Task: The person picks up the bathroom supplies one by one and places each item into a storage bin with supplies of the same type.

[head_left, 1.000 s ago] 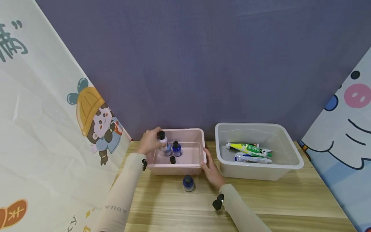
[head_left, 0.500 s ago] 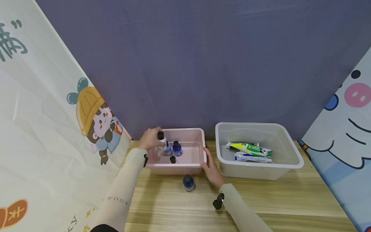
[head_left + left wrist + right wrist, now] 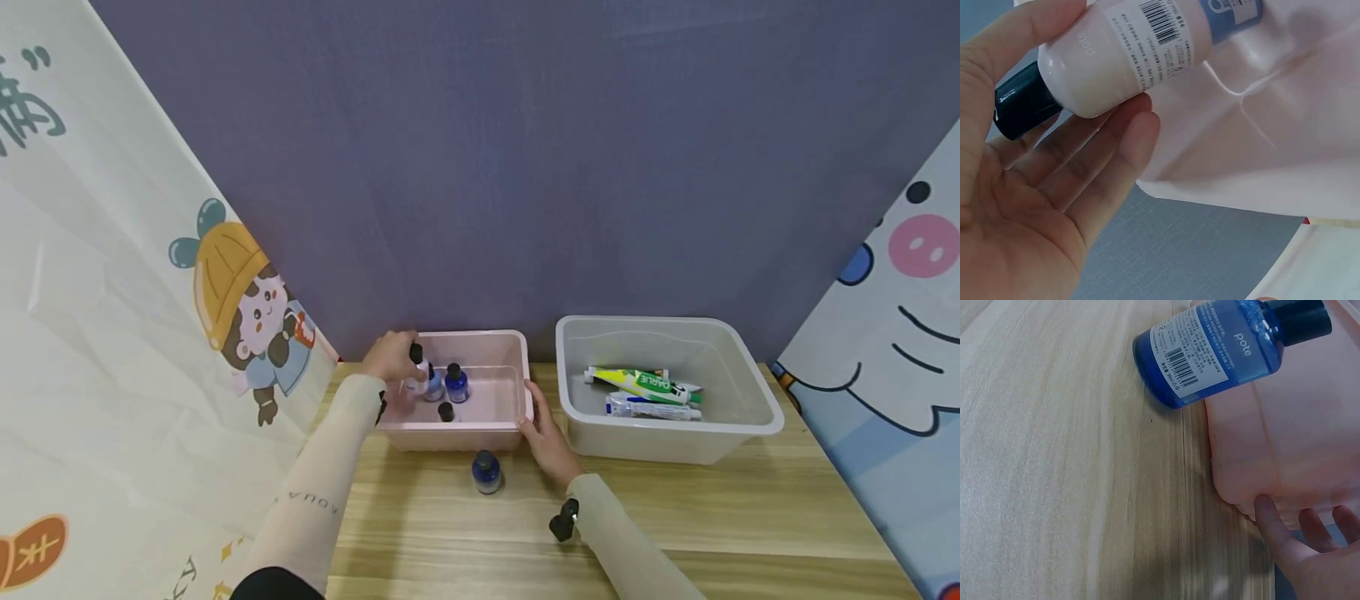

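My left hand (image 3: pixel 392 358) is over the left end of a pink plastic bin (image 3: pixel 491 346). Between thumb and fingers it holds a pale, clear bottle (image 3: pixel 1104 62) with a black cap; the label carries a barcode. Inside the bin, beside that bottle, stand a light-blue bottle (image 3: pixel 432 387) and a dark-blue bottle (image 3: pixel 456 387). A further black cap (image 3: pixel 446 412) shows behind the front wall, its body mostly hidden. My right hand (image 3: pixel 551 442) grips the bin's front right corner, thumb at the front. On the table before the bin stands another blue bottle (image 3: pixel 1210 356), upright and untouched.
A larger white bin (image 3: pixel 675 446) stands right of the pink one, holding several toothpaste tubes (image 3: pixel 648 386). Both sit on a wood-grain table (image 3: pixel 465 550). A dark blue-grey backdrop (image 3: pixel 480 167) rises behind, with printed sheets at both sides.
The pale bottle in my left hand has moved slightly down and leans a little more at its cap. My right hand and the bins keep their places.
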Demonstrator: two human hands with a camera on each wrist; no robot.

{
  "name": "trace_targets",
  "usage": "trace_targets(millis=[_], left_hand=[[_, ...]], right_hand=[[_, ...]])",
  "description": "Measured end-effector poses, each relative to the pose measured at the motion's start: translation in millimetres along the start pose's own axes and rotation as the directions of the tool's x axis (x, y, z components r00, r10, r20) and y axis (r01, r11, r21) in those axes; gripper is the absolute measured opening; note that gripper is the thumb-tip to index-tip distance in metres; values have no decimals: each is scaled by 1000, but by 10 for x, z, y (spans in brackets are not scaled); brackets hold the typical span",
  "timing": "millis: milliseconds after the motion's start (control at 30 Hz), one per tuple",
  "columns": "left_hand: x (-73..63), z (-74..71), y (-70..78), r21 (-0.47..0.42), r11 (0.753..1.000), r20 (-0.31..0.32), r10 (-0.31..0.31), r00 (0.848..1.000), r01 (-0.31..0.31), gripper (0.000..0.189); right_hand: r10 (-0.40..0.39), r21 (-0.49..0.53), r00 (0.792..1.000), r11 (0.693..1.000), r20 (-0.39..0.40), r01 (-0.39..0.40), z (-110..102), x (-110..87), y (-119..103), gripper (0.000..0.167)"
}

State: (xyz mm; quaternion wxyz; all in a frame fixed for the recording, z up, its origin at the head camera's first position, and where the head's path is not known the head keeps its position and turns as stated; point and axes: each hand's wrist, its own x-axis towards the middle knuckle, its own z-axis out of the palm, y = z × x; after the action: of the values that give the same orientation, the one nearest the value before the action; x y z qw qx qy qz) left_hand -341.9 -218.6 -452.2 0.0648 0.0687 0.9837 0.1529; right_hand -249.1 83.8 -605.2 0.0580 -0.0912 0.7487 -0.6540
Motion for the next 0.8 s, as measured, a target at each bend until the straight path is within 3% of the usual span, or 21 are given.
trace_targets(millis=[300, 800], left_hand=[[49, 65, -65, 6, 1000, 46, -26, 999, 25, 38], [74, 184, -70, 99, 995, 73, -19, 997, 11, 32]], right_hand=[[-2, 2, 1000, 1000, -2, 2, 9, -13, -10, 67], [-20, 19, 1000, 1000, 13, 19, 8, 12, 29, 66]])
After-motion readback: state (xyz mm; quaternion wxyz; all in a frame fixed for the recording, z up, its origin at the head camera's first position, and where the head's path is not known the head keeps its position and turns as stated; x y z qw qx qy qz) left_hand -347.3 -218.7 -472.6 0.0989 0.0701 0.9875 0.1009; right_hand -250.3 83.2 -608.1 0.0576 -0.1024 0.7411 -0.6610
